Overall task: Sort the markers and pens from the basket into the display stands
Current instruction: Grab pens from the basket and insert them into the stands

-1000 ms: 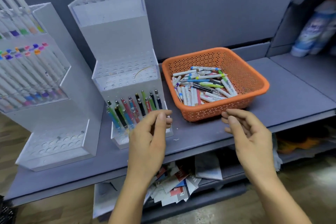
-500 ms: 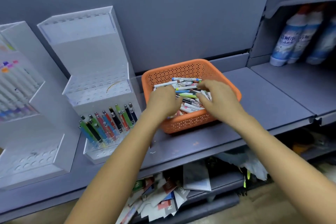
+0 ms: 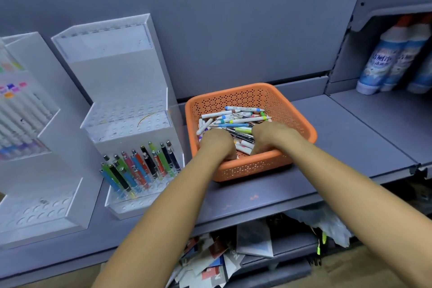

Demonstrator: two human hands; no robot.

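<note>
Both hands are down in the basket right now. The left hand [image 3: 217, 144] is at the near-left of the pile and the right hand [image 3: 271, 134] is just beside it. Only the backs of the hands show, with the fingers curled down into the pens. So I honestly can't tell if either grip has closed on anything or is just rummaging.

The orange basket [image 3: 301, 114] sits on the grey shelf [image 3: 350, 138], right of the stands. It holds a loose heap of markers and pens [image 3: 238, 119] lying crosswise. Most are white barrels with coloured bands, plus a few blue and green ones.

I'd call it partway at best. The middle stand [image 3: 131, 121], just left of the basket, has a bunch of coloured click pens [image 3: 140, 166] standing in its bottom tier. That tier's near holes are open, and the tiers above look unfilled. The left stand [image 3: 35, 194] has rows of white markers [image 3: 21, 119] up top, blurry at the edge, and a bare bottom tier of holes.

There are plenty of slots and plenty of pens left to go. The tangle probably means picking them out one or a few at a time.
</note>
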